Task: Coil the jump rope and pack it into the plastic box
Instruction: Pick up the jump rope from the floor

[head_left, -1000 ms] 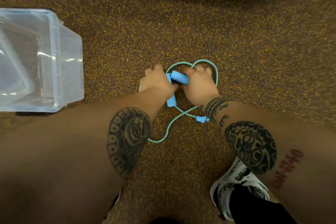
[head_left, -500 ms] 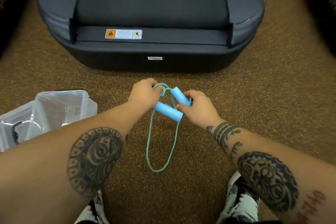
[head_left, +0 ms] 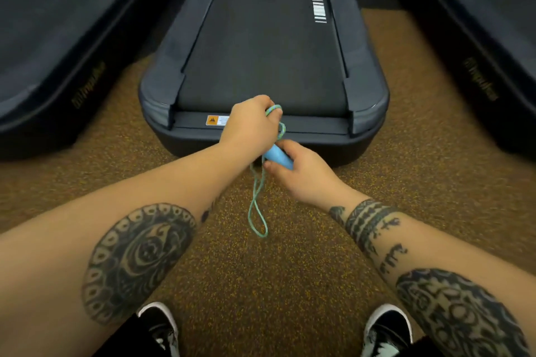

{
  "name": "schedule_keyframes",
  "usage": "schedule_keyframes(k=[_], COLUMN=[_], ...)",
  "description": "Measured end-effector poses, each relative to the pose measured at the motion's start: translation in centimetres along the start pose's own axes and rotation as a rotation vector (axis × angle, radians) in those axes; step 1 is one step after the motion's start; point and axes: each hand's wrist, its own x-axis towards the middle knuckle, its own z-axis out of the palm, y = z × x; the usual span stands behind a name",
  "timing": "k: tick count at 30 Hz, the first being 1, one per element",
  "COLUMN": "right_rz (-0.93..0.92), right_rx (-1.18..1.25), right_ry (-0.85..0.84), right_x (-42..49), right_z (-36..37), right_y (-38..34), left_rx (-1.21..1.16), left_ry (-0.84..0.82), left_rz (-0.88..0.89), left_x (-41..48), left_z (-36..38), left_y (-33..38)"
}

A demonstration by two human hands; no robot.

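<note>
The jump rope has a teal cord [head_left: 256, 206] and light blue handles [head_left: 279, 157]. My left hand [head_left: 250, 126] is closed around the upper turns of the cord, which loop over its fingers. Just below and to the right, my right hand [head_left: 295, 172] grips a blue handle. Both hands are held in the air in front of me. A long narrow loop of cord hangs down from them toward the floor. The plastic box is out of view.
A dark treadmill [head_left: 261, 66] stands straight ahead, its rear end just beyond my hands. Two more treadmills flank it at left [head_left: 52, 66] and right [head_left: 478, 52]. The floor [head_left: 290, 284] is brown speckled rubber. My two shoes [head_left: 162, 327] show at the bottom.
The view has tilted up from the floor, so the plastic box left the frame. Both hands lifted the rope off the floor, and the handles came together under my hands.
</note>
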Motion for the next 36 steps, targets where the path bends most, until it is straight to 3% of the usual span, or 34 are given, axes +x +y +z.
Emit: schedule_keyframes(k=[5,9,11,19,26,30,36], right_rz=[-0.009,-0.037,-0.029,0.094,0.101,0.099,0.259], right_rx=[0.271,0.343,0.289,0.33,0.426,0.346,-0.133], right_ry=[0.122,0.023,-0.011,-0.074,-0.015,-0.062,-0.31], right_x=[1.1,1.1,0.9,1.5,1.8,1.3,-0.4], right_z=[-1.5,-3.1,-3.3,-5.2,-4.7,-4.1,-4.1], right_y=[-2.5,-2.9,-2.2,-1.1,-1.7,-1.4,0.1], left_rx=[-0.22,-0.546,-0.569,-0.85,-0.933,-1.074,-1.423], left_ry=[0.019,0.054,0.04,-0.298,-0.451,-0.313,-0.111], left_rz=[-0.014,-0.189,-0.231,-0.403,-0.373,-0.344,-0.354], left_x=[-0.9,-1.6,-1.9,-1.7,-1.5,-1.3,-0.3], left_z=[-3.6,-5.8,-6.3,-5.5,-4.2,-4.7,-7.5], left_y=[2.1,2.2,1.6,0.9,1.9,2.3,1.3])
